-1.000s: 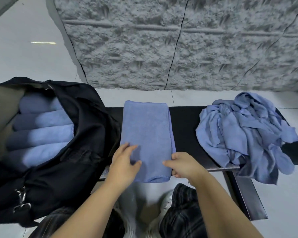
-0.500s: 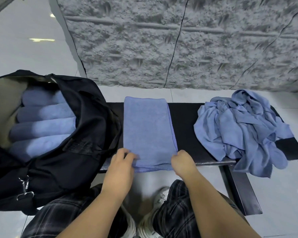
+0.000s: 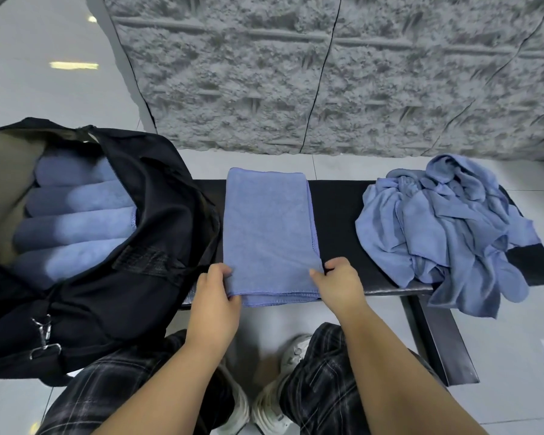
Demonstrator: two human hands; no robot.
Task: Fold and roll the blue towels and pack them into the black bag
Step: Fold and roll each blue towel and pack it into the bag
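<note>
Blue folded towel (image 3: 269, 227), unlabelled, pinched by both hands (image 3: 215, 296) (image 3: 339, 282).

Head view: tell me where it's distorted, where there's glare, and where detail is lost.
Head view: wide-angle bending bows the wall seams and the bench outward; ceiling-light glare streaks the glossy floor at upper left; the rolled towels in the bag look soft and patchily lit, with shaded ends; the folded towel and both hands, left and right, are sharp and evenly lit.
</note>
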